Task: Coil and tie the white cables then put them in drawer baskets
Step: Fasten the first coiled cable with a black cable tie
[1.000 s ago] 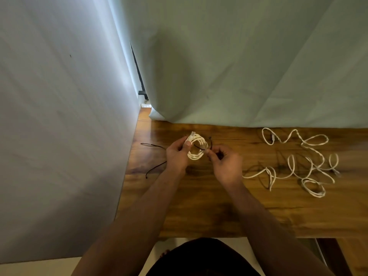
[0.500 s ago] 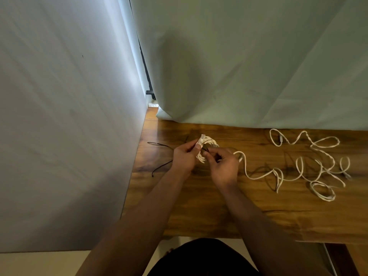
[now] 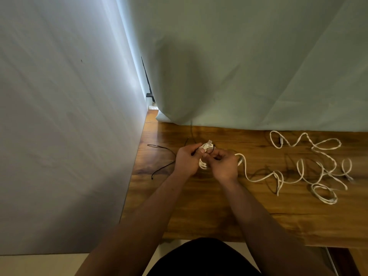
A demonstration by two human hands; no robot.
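- Two pale sheets fill most of the view: one sheet (image 3: pixel 59 136) hangs on my left, and the back sheet (image 3: pixel 258 66) drapes down onto the far edge of the table; a dark pole (image 3: pixel 148 90) shows in the gap between them.
- The wooden table (image 3: pixel 219 212) runs from the left sheet off to the right, its near edge just in front of my dark clothes (image 3: pixel 199 255).
- Both my bare forearms reach in from below and meet over the left part of the table.
- The loose cables (image 3: pixel 328 172) sprawl in white loops and crossings over the right half of the table, well apart from the coil; one end (image 3: pixel 240 160) lies just beside my right hand.
- My left hand (image 3: pixel 186 161) has its fingers curled round the coil's left side and grips it; a dark strand shows under its fingers.
- My right hand (image 3: pixel 224 166) is knuckles up, its fingers curled in and pinching at the coil's right side; whether they also pinch the tie I cannot tell.
- The coil (image 3: pixel 203 165) is a small white bundle clamped between my two hands above the table; its top pokes out above my fingers.
- A thin black wire (image 3: pixel 164 167) lies on the table just left of my left hand.
- The tie (image 3: pixel 214 147) is a short black arc at the coil's top right.
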